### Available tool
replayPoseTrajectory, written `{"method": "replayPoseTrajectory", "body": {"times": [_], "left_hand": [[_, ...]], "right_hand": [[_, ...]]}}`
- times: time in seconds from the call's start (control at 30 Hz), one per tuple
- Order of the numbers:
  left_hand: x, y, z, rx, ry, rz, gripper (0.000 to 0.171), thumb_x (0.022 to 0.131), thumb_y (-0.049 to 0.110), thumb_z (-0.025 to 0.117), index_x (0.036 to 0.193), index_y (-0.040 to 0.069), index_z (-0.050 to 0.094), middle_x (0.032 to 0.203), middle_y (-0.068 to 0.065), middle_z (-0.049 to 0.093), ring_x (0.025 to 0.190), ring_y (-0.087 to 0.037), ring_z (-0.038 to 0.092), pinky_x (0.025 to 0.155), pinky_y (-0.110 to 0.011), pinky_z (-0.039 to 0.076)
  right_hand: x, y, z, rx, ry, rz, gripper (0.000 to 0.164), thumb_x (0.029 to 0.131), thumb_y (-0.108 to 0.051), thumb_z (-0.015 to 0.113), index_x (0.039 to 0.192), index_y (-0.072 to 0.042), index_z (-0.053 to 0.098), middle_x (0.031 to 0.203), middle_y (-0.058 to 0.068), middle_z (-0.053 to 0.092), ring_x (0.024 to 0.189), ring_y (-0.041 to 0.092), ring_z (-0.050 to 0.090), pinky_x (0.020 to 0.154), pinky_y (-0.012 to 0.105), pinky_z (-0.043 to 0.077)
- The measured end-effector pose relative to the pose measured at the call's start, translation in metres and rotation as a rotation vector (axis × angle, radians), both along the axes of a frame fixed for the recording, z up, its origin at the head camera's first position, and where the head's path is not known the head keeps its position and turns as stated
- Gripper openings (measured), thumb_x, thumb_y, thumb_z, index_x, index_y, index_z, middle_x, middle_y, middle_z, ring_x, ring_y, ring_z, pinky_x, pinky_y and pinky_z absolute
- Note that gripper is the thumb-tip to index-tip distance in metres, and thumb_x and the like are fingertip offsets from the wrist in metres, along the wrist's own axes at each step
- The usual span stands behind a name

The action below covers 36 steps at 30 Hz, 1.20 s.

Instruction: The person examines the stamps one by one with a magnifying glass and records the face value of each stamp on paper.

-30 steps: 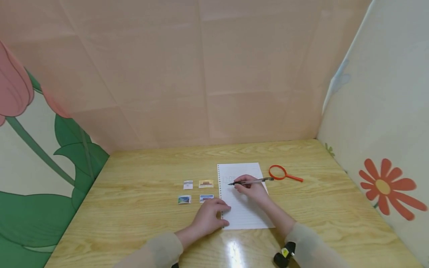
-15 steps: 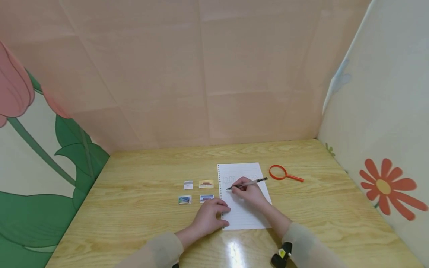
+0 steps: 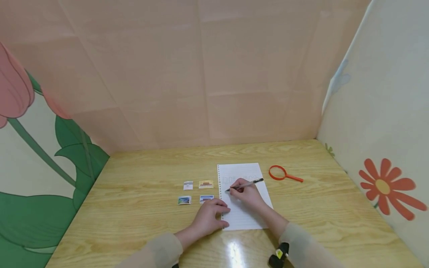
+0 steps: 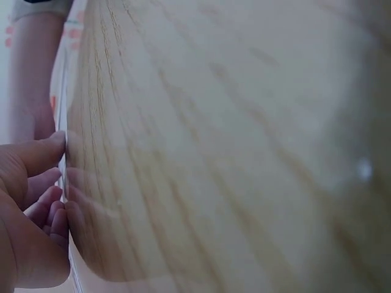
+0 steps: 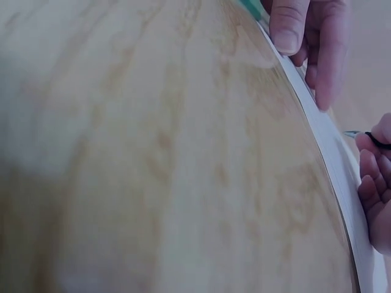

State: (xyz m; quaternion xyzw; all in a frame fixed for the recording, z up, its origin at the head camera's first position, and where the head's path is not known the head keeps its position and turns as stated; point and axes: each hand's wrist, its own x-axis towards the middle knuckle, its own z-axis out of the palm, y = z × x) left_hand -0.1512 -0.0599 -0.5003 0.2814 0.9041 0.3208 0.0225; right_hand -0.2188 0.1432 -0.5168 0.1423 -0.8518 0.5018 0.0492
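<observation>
In the head view my right hand [image 3: 248,195] pinches a slim pen [image 3: 248,184], dark at both ends, over a sheet of lined paper [image 3: 240,170] with holes down its left side. The pen tip points left, near the holed edge, below a line of faint writing. My left hand [image 3: 209,216] rests across the lower left edge of the sheet, its fingers relaxed. In the right wrist view, the pen tip [image 5: 350,133] pokes out past the right fingers [image 5: 368,162]. Up close in the left wrist view, the left thumb [image 4: 46,149] lies at the paper's edge.
Several small stamp-like picture cards [image 3: 206,184] lie in two rows left of the sheet. A red magnifying glass [image 3: 294,178] sits to its right. The wood-grain table [image 3: 140,208] ends at a pinkish backdrop [image 3: 161,126], with a flower-painted wall [image 3: 352,141] on the right.
My right hand with the pen has moved left and closer to me, its tip now lower on the sheet, uncovering more of the written line. The left hand has stayed in place.
</observation>
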Motion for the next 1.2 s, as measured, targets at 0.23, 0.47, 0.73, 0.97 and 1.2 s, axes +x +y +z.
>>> {"method": "replayPoseTrajectory", "body": {"times": [0.23, 0.47, 0.73, 0.97, 1.2], "left_hand": [[-0.0004, -0.0005, 0.0004, 0.003, 0.016, -0.014, 0.04, 0.077, 0.025, 0.086, 0.114, 0.013, 0.075, 0.115, 0.003, 0.065, 0.109, -0.015, 0.057, 0.099, -0.036, 0.043], [0.0011, -0.0007, 0.0016, 0.009, 0.012, -0.012, 0.041, 0.076, 0.022, 0.086, 0.114, 0.012, 0.075, 0.116, 0.002, 0.065, 0.109, -0.016, 0.056, 0.099, -0.035, 0.043], [0.0059, -0.0015, 0.0068, 0.012, -0.02, -0.002, 0.04, 0.076, 0.02, 0.086, 0.114, 0.011, 0.075, 0.117, 0.002, 0.064, 0.11, -0.017, 0.054, 0.099, -0.035, 0.043], [0.0058, -0.0024, 0.0062, 0.003, -0.028, -0.004, 0.041, 0.077, 0.021, 0.085, 0.115, 0.012, 0.074, 0.118, 0.002, 0.064, 0.111, -0.016, 0.054, 0.099, -0.035, 0.043], [0.0042, -0.0031, 0.0031, -0.009, -0.004, -0.005, 0.04, 0.077, 0.024, 0.085, 0.115, 0.013, 0.075, 0.118, 0.003, 0.064, 0.111, -0.016, 0.054, 0.099, -0.034, 0.043]], "right_hand": [[0.0047, -0.0038, 0.0019, 0.014, 0.013, 0.011, 0.006, 0.081, -0.008, 0.074, 0.084, -0.011, 0.07, 0.073, -0.009, 0.063, 0.063, 0.006, 0.054, 0.058, 0.019, 0.044], [0.0082, -0.0039, 0.0048, 0.01, 0.004, 0.015, 0.006, 0.081, -0.007, 0.074, 0.084, -0.008, 0.069, 0.071, -0.008, 0.061, 0.062, 0.007, 0.052, 0.057, 0.019, 0.043], [0.0088, -0.0033, 0.0035, 0.041, 0.007, 0.009, 0.007, 0.081, -0.009, 0.073, 0.084, -0.012, 0.068, 0.072, -0.01, 0.061, 0.065, 0.006, 0.053, 0.059, 0.02, 0.044], [0.0092, -0.0021, 0.0044, 0.059, 0.037, -0.053, 0.007, 0.08, -0.008, 0.073, 0.084, -0.011, 0.068, 0.069, -0.008, 0.058, 0.063, 0.008, 0.052, 0.057, 0.021, 0.043], [0.0033, -0.0071, 0.0047, 0.065, 0.053, -0.105, 0.011, 0.081, -0.006, 0.075, 0.085, -0.013, 0.067, 0.071, -0.007, 0.059, 0.066, 0.008, 0.052, 0.059, 0.021, 0.043]]}}
